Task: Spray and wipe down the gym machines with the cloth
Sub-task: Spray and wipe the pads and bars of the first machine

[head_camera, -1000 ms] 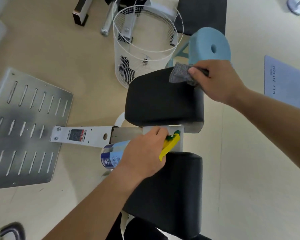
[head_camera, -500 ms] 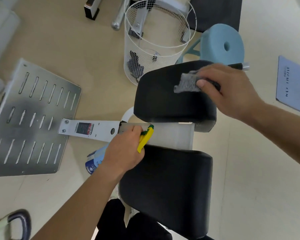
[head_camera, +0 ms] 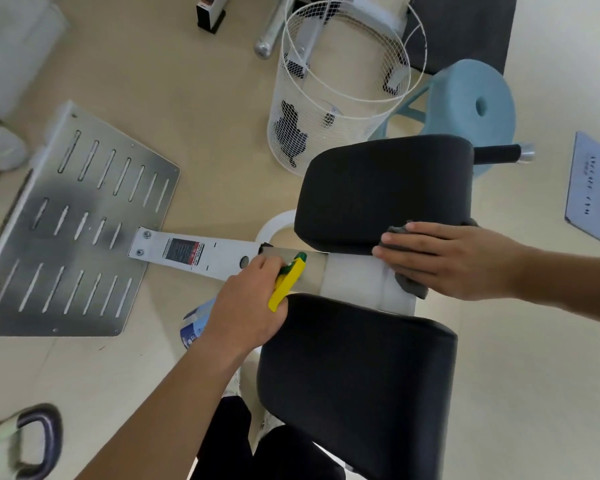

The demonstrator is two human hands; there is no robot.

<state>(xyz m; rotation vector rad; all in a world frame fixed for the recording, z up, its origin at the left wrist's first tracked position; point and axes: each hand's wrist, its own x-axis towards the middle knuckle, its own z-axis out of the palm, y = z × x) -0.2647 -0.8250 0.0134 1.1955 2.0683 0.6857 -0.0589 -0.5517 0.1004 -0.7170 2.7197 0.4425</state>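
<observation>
Two black pads of a gym machine fill the middle: the far pad and the near pad, joined by a white frame bar. My right hand presses a grey cloth against the near lower edge of the far pad and the bar. My left hand grips a spray bottle with a yellow and green trigger, held low beside the near pad. Most of the cloth is hidden under my fingers.
A slotted metal footplate lies at the left on the beige floor. A white wire basket and a light blue stool stand behind the far pad. A grey mat is at the right, a kettlebell handle at the bottom left.
My right hand has slid the cloth from the far top of the far pad down to its near edge. The left hand with the bottle has stayed beside the bar.
</observation>
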